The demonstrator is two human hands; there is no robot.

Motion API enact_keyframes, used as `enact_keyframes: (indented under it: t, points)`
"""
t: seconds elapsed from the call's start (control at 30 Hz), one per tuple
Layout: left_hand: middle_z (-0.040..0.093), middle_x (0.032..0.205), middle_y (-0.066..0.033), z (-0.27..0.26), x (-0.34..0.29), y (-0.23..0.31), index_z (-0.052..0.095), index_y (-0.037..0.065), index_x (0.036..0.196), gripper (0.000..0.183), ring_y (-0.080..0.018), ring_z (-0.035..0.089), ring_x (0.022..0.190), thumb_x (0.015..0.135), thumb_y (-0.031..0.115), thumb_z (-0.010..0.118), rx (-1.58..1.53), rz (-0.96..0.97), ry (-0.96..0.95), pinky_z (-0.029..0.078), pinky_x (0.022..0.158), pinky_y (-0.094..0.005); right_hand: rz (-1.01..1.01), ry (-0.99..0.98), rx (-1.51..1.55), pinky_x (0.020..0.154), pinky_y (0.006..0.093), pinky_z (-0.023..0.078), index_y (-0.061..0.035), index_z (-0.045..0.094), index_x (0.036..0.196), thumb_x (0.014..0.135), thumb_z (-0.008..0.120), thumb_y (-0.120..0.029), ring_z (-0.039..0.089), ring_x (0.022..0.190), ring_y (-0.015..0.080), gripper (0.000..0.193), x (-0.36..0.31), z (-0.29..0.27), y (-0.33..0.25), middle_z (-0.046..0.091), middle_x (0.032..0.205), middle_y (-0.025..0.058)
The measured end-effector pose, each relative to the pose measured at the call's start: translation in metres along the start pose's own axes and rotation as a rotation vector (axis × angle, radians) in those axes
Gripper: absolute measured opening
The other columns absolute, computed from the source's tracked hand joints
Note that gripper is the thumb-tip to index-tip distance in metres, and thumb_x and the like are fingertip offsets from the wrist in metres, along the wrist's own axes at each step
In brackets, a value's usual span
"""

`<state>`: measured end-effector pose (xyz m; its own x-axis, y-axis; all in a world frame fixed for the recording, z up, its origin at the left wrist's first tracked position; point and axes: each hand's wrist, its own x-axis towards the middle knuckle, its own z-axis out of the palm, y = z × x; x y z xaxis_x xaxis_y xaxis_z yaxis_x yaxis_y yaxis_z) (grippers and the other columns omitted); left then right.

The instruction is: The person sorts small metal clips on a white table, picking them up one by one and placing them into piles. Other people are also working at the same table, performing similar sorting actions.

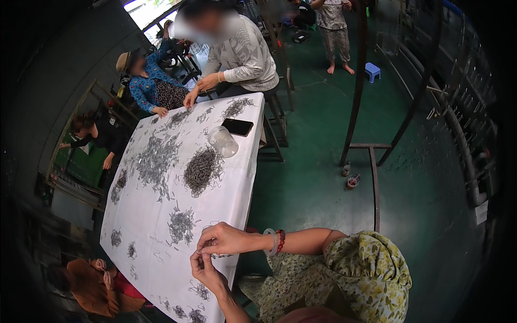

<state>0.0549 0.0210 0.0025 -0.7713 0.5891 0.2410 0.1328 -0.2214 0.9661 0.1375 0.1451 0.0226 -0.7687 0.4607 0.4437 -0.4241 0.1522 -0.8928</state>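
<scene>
My right hand (225, 239), with a clear bangle and a red bead bracelet at its wrist, is closed in a pinch over the table's near edge. Just below it, my left hand (208, 273) is also pinched, its fingertips meeting those of the right. Whatever sits between the fingertips is too small to make out. Beside the hands on the white-covered table (156, 229) lies a heap of small grey pieces (182, 226). A few dark bent wire pieces (200, 290) lie near my left hand.
A large dark heap of wire pieces (200, 171), a translucent plastic tub (223, 142) and a black phone (237, 127) are farther along the table. A spread of grey pieces (156, 160) covers its middle. Several people work around it. A metal frame (371, 146) and blue stool (372, 70) stand right.
</scene>
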Motion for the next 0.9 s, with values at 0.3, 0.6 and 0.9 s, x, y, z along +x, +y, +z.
enact_keyframes:
  t: [0.3, 0.6, 0.9]
  points:
    - [0.062, 0.088, -0.009, -0.006, 0.001, -0.003, 0.057, -0.004, 0.094, 0.016, -0.0155, 0.059, 0.084, 0.087, 0.008, 0.065, -0.071, -0.058, -0.062, 0.048, 0.083, -0.0279, 0.0, 0.066, -0.089, 0.065, 0.0259, 0.051, 0.003, 0.068, 0.09, 0.078, 0.068, -0.006, 0.063, 0.072, 0.0133, 0.014, 0.005, -0.005, -0.013, 0.065, 0.083, 0.0091]
    - [0.064, 0.09, -0.0069, -0.018, 0.005, -0.006, 0.061, -0.003, 0.095, 0.012, -0.0112, 0.06, 0.085, 0.085, 0.001, 0.065, 0.01, -0.171, 0.024, 0.047, 0.077, -0.0238, 0.078, 0.001, -0.107, 0.064, 0.0212, 0.049, 0.0018, 0.069, 0.09, 0.081, 0.068, -0.001, 0.061, 0.075, 0.0089, 0.01, 0.005, 0.003, -0.009, 0.065, 0.083, 0.0056]
    - [0.067, 0.09, -0.0053, -0.03, -0.004, -0.005, 0.067, 0.0, 0.096, 0.013, -0.0098, 0.061, 0.082, 0.085, 0.008, 0.067, -0.078, -0.083, -0.094, 0.049, 0.074, -0.0248, 0.151, 0.085, -0.083, 0.054, 0.0197, 0.041, 0.0067, 0.065, 0.086, 0.078, 0.066, 0.01, 0.054, 0.063, 0.009, 0.009, 0.002, 0.026, -0.009, 0.064, 0.086, 0.0102]
